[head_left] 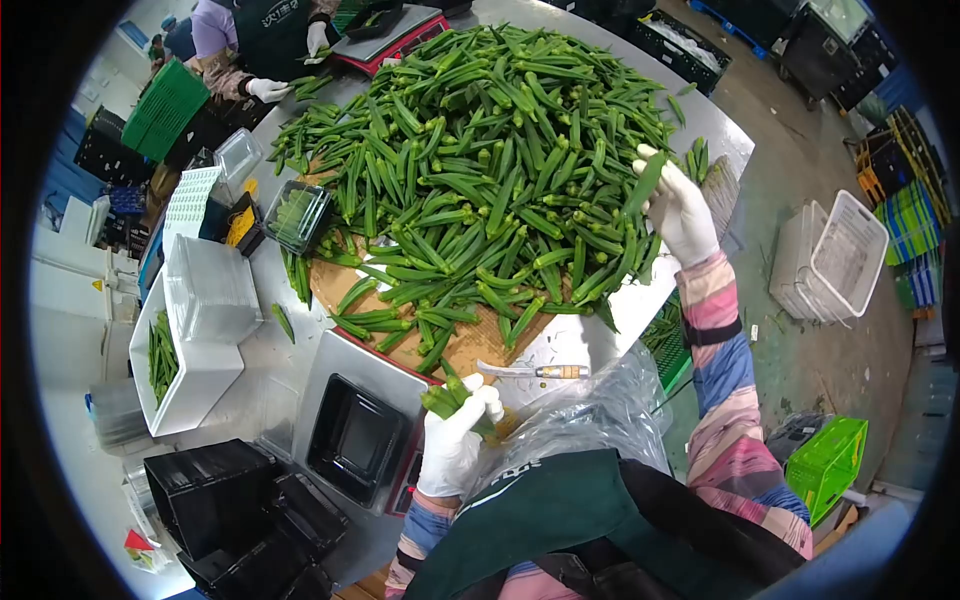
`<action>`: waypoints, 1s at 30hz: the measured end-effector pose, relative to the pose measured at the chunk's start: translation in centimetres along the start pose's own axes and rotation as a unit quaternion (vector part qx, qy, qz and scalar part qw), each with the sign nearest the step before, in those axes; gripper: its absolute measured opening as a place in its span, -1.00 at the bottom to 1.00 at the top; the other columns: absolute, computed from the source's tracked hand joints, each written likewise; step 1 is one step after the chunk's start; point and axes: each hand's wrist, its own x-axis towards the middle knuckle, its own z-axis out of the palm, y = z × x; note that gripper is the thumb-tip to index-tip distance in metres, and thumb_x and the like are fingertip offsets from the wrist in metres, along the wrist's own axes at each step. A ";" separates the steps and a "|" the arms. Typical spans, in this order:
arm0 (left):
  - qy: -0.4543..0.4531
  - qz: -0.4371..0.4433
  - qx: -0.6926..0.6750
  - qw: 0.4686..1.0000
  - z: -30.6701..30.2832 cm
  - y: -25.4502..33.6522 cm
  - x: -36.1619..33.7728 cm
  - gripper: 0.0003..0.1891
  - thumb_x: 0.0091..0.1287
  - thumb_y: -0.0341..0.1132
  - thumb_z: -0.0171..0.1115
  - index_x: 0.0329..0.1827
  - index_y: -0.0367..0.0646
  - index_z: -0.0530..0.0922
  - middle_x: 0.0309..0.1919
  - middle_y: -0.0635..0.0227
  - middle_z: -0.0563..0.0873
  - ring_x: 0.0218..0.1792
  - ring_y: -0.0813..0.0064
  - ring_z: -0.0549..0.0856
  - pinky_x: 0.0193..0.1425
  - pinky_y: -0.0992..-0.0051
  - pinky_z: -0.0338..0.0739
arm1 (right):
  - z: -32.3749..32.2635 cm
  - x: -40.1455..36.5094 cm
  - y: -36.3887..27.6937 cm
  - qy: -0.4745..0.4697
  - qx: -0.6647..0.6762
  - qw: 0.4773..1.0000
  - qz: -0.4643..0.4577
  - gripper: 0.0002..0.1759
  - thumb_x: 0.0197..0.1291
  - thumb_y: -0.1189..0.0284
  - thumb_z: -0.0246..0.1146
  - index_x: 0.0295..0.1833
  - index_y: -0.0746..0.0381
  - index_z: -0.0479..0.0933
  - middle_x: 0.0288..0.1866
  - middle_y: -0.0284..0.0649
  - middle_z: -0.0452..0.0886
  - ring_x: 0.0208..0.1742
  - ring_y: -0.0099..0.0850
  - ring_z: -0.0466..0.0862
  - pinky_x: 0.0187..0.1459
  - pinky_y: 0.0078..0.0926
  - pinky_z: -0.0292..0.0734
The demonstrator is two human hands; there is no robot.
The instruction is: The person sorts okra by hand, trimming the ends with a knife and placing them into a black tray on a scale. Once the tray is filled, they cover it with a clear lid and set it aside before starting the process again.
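Note:
A big heap of green okra point(480, 150) covers the metal table in front of me. My left hand point(453, 445), in a white glove, is closed around a few okra pods point(446, 398) near the table's front edge. At the right side of the heap, my gloved right hand point(684, 215) pinches a single okra pod point(643, 184) between thumb and fingers. Left of my left hand, a black plastic tray point(358, 440) rests on a scale point(335, 375). A curved knife point(535, 370) with a wooden handle lies between my hands.
Stacked black trays point(215, 495) stand at the lower left, beside a white foam box point(205, 375) with okra and clear lids. A filled clear-lidded pack point(297, 215) sits left of the heap. Across the table, a co-worker's gloved hand point(268, 90) touches okra. White crates point(825, 255) stand on the floor.

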 end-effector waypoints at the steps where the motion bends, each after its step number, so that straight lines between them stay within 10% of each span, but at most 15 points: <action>1: 0.002 -0.017 -0.032 0.999 0.4 0.2 -0.1 -0.68 0.46 -0.50 0.21 0.24 -0.28 0.48 -0.07 0.15 0.69 -0.12 0.30 0.70 0.01 0.24 0.62 | 0.7 -1.0 0.3 -0.001 0.006 1.000 0.014 -0.52 0.49 0.26 0.14 0.41 0.25 0.44 0.14 -0.27 0.67 -0.02 -0.56 0.56 -0.04 -0.53 0.41; 9: -0.026 -0.005 -0.027 0.999 2.4 0.4 0.8 -0.72 0.45 -0.49 0.23 0.19 -0.28 0.50 0.09 0.12 0.68 0.10 0.23 0.71 0.20 0.19 0.66 | 11.8 -9.1 6.0 -0.193 -0.223 0.945 0.142 -0.59 0.42 0.24 0.28 0.25 0.25 0.61 -0.09 -0.28 0.75 -0.11 -0.54 0.67 -0.05 -0.52 0.59; 11: -0.036 0.007 0.022 0.999 2.3 -0.2 1.1 -0.75 0.45 -0.49 0.22 0.16 -0.28 0.52 0.07 0.14 0.69 0.05 0.26 0.73 0.16 0.23 0.68 | 15.5 -10.7 5.3 -0.243 -0.407 0.854 0.215 -0.54 0.35 0.17 0.35 0.26 0.18 0.62 -0.09 -0.26 0.75 -0.08 -0.47 0.70 0.00 -0.45 0.62; 13: -0.020 -0.009 0.080 0.997 3.2 0.3 0.7 -0.78 0.43 -0.53 0.23 0.10 -0.35 0.57 0.03 0.19 0.72 -0.03 0.38 0.76 0.09 0.36 0.67 | 14.6 -10.8 7.6 -0.299 -0.424 0.843 0.144 -0.50 0.31 0.11 0.38 0.28 0.12 0.62 -0.10 -0.24 0.74 -0.07 -0.41 0.72 0.02 -0.40 0.62; 16: 0.013 -0.064 0.059 0.996 2.9 0.7 0.0 -0.79 0.41 -0.52 0.27 0.07 -0.31 0.56 -0.05 0.23 0.73 -0.13 0.40 0.77 -0.02 0.41 0.69 | 10.6 -5.2 8.8 -0.128 -0.417 0.900 0.000 -0.62 0.24 0.16 0.39 0.02 0.20 0.71 -0.11 -0.12 0.71 -0.13 -0.31 0.72 -0.02 -0.39 0.64; 18: 0.028 -0.068 0.031 0.997 1.9 0.1 -0.2 -0.74 0.43 -0.52 0.25 0.13 -0.27 0.47 -0.06 0.17 0.72 -0.14 0.33 0.75 -0.07 0.35 0.70 | 5.8 0.4 9.6 0.101 -0.531 0.833 -0.118 -0.70 0.21 0.20 0.36 -0.11 0.21 0.71 -0.14 -0.12 0.73 -0.14 -0.25 0.74 -0.03 -0.38 0.64; 21: 0.033 -0.051 0.020 0.998 0.6 -0.7 0.0 -0.65 0.43 -0.51 0.26 0.23 -0.29 0.44 -0.10 0.21 0.70 -0.17 0.36 0.73 -0.05 0.35 0.68 | 1.3 6.8 6.6 0.268 -0.598 0.756 0.003 -0.58 0.22 0.05 0.36 -0.05 0.19 0.70 -0.01 -0.11 0.74 0.01 -0.22 0.75 0.07 -0.25 0.61; 27: 0.027 -0.060 0.024 0.998 1.4 0.2 -0.2 -0.50 0.41 -0.50 0.28 0.38 -0.37 0.37 -0.13 0.25 0.68 -0.20 0.39 0.70 -0.04 0.34 0.63 | -1.9 11.9 6.7 0.228 -0.717 0.650 0.106 -0.40 0.06 -0.08 0.43 0.02 0.20 0.69 0.02 -0.08 0.76 0.08 -0.12 0.74 0.10 -0.21 0.61; 30: 0.039 -0.064 0.024 0.997 1.3 0.4 -0.3 -0.50 0.41 -0.50 0.29 0.37 -0.39 0.37 -0.14 0.25 0.68 -0.20 0.38 0.70 -0.04 0.33 0.62 | -5.6 13.2 7.3 0.179 -0.550 0.816 0.014 -0.58 0.15 0.14 0.42 -0.02 0.24 0.73 -0.21 -0.22 0.77 -0.17 -0.36 0.73 -0.10 -0.39 0.59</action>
